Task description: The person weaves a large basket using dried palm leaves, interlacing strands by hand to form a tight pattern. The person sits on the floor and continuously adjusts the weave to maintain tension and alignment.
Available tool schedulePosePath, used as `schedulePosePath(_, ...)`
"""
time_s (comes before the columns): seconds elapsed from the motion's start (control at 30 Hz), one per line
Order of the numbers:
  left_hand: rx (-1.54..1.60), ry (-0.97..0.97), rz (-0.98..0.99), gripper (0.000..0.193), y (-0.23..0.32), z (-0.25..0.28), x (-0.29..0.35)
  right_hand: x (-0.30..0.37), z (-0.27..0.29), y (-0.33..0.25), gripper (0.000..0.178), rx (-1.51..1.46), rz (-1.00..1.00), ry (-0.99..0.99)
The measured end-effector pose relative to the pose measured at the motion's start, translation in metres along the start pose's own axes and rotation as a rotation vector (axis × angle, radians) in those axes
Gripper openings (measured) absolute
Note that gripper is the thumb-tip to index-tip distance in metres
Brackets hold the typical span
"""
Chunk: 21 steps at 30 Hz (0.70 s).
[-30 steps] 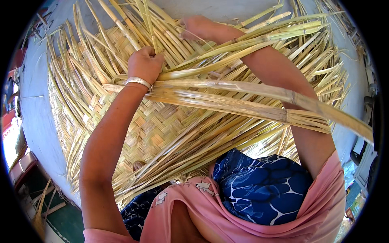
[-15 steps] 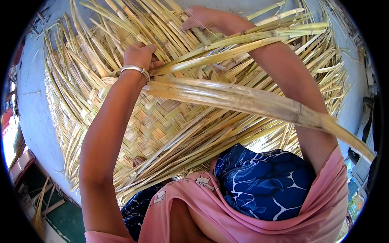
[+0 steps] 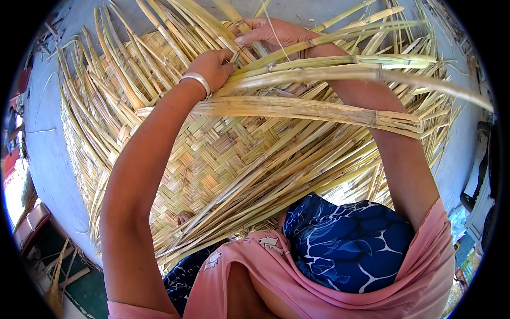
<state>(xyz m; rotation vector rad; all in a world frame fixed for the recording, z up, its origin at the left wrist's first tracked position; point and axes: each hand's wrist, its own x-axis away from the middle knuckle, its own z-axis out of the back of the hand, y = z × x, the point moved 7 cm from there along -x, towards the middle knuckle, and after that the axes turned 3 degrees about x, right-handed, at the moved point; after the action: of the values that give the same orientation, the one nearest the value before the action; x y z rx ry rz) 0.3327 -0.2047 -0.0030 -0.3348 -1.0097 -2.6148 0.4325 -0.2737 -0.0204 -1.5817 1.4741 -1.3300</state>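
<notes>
A large mat (image 3: pixel 212 151) of flattened split-cane strips lies before me, woven in a herringbone pattern. My left hand (image 3: pixel 213 69), with a pale bangle at the wrist, is closed on a cane strip (image 3: pixel 319 74) that stretches right across my right forearm, its far end blurred. Just beyond, my right hand (image 3: pixel 273 36) has thumb and fingers bent round an upright strip (image 3: pixel 241 24) at the far edge of the weave. A wide, split-ended strip (image 3: pixel 297 109) crosses nearer me, over the right forearm.
Loose strip ends (image 3: pixel 122 69) fan out along the far left. A thick band of unwoven strips (image 3: pixel 287 165) slants across the near right. A bare foot's toe (image 3: pixel 185 217) shows at the mat's near part. Pale grey floor (image 3: pixel 42 127) surrounds the mat.
My left hand has moved right and away from me, close to the right hand. The wide strip's free end has swung away from me, and another strip now swings out to the right.
</notes>
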Motion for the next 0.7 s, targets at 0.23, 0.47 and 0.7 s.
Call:
schedulePosePath(0.23,0.013,-0.209,0.093,0.023,-0.023,-0.015,-0.025,0.027,0.069,0.005,0.036,0.133,-0.01,0.479)
schedulePosePath(0.47,-0.084,-0.236,-0.002,0.023,-0.026,-0.016,-0.033,0.067,0.094,0.021,0.031,0.362,-0.035,0.533)
schedulePosePath(0.7,-0.153,-0.316,-0.067,0.029,-0.017,-0.023,-0.045,0.08,0.087,0.018,0.035,0.484,-0.013,0.521)
